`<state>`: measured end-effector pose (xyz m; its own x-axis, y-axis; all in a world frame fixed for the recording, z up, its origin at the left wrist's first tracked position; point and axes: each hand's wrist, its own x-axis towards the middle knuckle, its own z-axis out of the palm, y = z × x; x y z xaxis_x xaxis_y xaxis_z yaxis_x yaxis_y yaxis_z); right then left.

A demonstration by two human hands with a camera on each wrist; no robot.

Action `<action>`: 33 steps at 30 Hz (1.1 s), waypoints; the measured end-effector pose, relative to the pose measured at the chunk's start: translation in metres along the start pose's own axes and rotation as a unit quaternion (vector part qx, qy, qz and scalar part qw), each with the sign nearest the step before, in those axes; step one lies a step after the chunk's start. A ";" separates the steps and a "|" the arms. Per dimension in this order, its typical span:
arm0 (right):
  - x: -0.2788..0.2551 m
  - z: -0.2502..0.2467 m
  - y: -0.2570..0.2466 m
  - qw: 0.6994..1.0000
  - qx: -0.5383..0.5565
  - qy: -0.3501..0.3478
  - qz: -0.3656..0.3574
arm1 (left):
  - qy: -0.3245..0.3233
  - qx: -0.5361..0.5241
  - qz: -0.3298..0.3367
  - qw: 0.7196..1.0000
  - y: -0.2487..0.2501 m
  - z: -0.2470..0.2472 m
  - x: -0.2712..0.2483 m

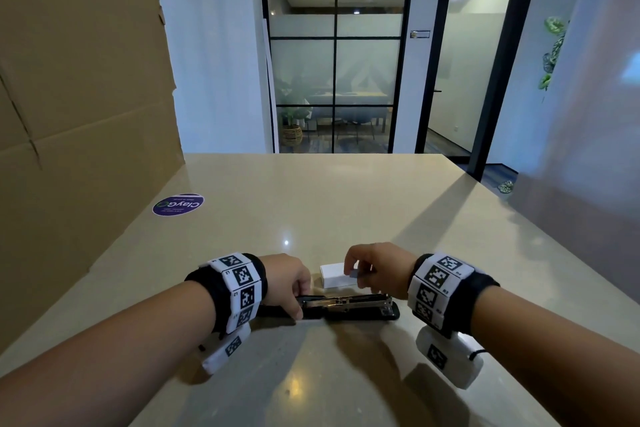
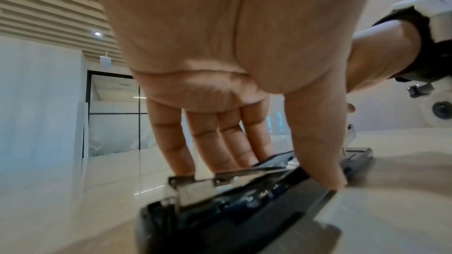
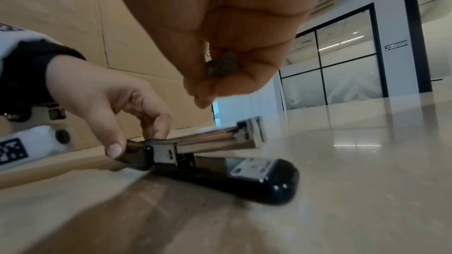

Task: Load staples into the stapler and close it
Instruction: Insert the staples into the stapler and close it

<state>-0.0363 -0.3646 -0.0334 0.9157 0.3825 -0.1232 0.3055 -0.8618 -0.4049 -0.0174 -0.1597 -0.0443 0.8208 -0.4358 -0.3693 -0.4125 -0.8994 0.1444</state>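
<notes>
Cardboard box (image 1: pixel 79 107) upright at table's (image 1: pixel 311 201) left edge. Black stapler (image 1: pixel 349 307) flat on table, opened out, metal channel exposed. Left hand (image 1: pixel 289 279) pinching its folded-back cover. Right hand (image 1: pixel 377 270) above, fingers bunched, pinching staple strip (image 3: pixel 222 66).

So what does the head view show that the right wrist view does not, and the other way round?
Only the head view shows the white box behind the stapler and the purple sticker. Only the right wrist view shows the stapler's metal anvil plate on its base. Both show the left hand holding the opened stapler, and the right hand pinching a staple strip.
</notes>
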 end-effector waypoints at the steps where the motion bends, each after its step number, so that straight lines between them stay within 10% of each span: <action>1: 0.000 0.002 0.001 1.000 -0.007 0.007 0.003 | 0.000 -0.002 0.000 1.000 0.000 0.000 0.000; 33: -0.002 0.016 0.007 0.991 -0.131 -0.005 -0.003 | -0.010 -0.013 -0.009 1.000 -0.003 0.001 -0.005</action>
<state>-0.0405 -0.3663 -0.0502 0.9114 0.3901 -0.1307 0.3697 -0.9160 -0.1561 -0.0204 -0.1545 -0.0434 0.8198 -0.4191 -0.3901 -0.3874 -0.9077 0.1612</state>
